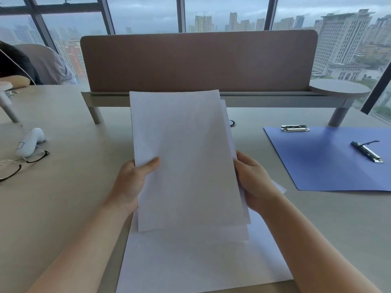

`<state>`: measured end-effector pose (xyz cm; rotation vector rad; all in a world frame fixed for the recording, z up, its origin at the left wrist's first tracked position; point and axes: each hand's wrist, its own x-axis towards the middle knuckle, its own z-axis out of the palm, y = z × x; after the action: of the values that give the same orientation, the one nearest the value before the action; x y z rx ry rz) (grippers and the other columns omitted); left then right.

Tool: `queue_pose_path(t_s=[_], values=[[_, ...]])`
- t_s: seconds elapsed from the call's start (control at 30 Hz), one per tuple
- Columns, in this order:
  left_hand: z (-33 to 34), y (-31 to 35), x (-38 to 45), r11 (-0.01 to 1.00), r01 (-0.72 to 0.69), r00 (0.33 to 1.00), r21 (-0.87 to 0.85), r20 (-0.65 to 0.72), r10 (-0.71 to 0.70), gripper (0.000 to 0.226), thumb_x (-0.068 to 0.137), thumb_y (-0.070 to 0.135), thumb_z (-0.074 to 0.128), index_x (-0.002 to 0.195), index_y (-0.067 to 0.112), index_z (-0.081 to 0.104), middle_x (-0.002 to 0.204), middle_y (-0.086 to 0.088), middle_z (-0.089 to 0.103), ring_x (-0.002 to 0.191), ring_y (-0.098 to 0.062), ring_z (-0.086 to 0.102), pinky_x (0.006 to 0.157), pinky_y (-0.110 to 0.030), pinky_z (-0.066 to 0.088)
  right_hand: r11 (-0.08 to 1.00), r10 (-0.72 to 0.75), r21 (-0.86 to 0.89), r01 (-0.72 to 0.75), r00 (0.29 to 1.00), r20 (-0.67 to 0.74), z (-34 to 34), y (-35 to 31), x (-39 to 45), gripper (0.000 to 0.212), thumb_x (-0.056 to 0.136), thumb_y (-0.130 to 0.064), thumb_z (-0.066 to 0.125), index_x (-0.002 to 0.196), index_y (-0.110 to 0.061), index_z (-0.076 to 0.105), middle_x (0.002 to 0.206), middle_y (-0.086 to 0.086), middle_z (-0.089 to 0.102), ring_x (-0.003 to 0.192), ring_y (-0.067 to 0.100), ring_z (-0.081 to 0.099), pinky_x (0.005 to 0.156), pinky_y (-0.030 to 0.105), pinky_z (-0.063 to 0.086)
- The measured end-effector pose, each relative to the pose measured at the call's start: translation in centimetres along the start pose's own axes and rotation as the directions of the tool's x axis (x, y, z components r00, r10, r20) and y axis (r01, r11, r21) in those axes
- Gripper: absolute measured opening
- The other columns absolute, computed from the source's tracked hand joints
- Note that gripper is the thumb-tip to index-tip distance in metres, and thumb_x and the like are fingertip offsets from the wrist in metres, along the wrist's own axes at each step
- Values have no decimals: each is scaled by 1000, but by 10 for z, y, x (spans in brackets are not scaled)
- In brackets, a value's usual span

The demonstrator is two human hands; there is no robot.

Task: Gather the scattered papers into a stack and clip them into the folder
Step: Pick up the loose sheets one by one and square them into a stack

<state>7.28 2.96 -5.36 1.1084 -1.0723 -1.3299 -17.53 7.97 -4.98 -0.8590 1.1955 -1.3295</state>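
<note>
Gripping the papers (186, 157) by both edges, your left hand (132, 182) and right hand (252, 182) could let the uneven back sheets slip.

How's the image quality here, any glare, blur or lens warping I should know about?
Head view: soft, overcast window light, no hard shadows; the papers held by the left hand and right hand look nearly featureless white; a pale sheen crosses the blue folder; wide-angle distortion bends the window frames; the eyeglasses at the edge are slightly soft.
</note>
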Motion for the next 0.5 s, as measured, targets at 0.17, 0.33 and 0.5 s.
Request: queue_pose_path(t_s=[0.17, 0.33, 0.5], values=[[20, 28, -9, 927, -342, 928, 154, -101, 359, 6, 81, 17, 79, 85, 20, 77, 85, 7, 78, 87, -20, 73, 85, -45, 57, 996, -77, 37, 81, 992, -101, 7, -30, -2, 34, 91, -48, 65, 95, -16, 77, 87, 1, 79, 80, 20, 75, 72, 36, 59], [42, 58, -20, 702, -693, 706, 166, -42, 707, 44, 84, 3, 74, 122, 20, 61, 113, 7, 71, 99, -8, 68, 85, -35, 57, 904, -428, -2, 428, 904, 5, 9, -58, -10, 11, 85, -13, 75, 96, -15, 76, 93, 7, 77, 83, 24, 73, 75, 40, 61], [50, 43, -24, 694, -712, 697, 106, -14, 717, 82, 85, -6, 71, 151, 4, 25, 130, 23, 60, 110, 7, 62, 89, -18, 49, 911, -413, 23, 412, 910, 38, -5, -44, -16, 32, 66, -13, 83, 97, -9, 77, 98, 13, 78, 88, 29, 75, 75, 40, 61]])
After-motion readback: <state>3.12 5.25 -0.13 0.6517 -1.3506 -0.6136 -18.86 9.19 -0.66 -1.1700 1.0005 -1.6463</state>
